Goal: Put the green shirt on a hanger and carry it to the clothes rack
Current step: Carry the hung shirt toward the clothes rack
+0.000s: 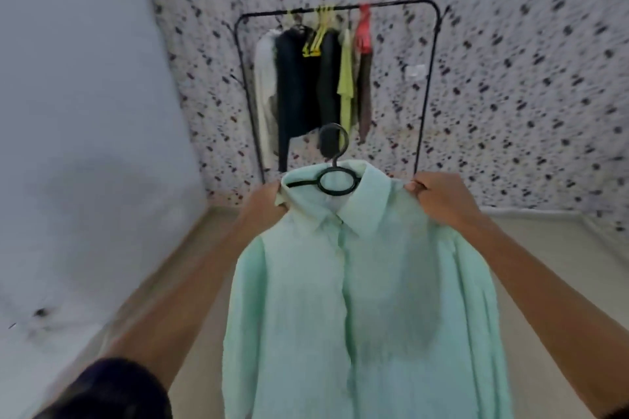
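Note:
The mint green shirt point(360, 299) hangs in front of me on a black hanger point(335, 180), whose hook rises above the collar. My left hand point(263, 202) grips the shirt's left shoulder and is partly hidden behind the fabric. At the right shoulder, my right hand point(439, 196) pinches the cloth with curled fingers. The black clothes rack point(430, 85) stands ahead against the patterned wall, beyond the shirt.
Several garments point(296, 88) hang on the left part of the rack, with yellow hangers point(316, 41) and a red one point(364, 31). The rail's right part is bare. A pale wall point(85, 112) runs along the left. The floor point(544, 241) is beige.

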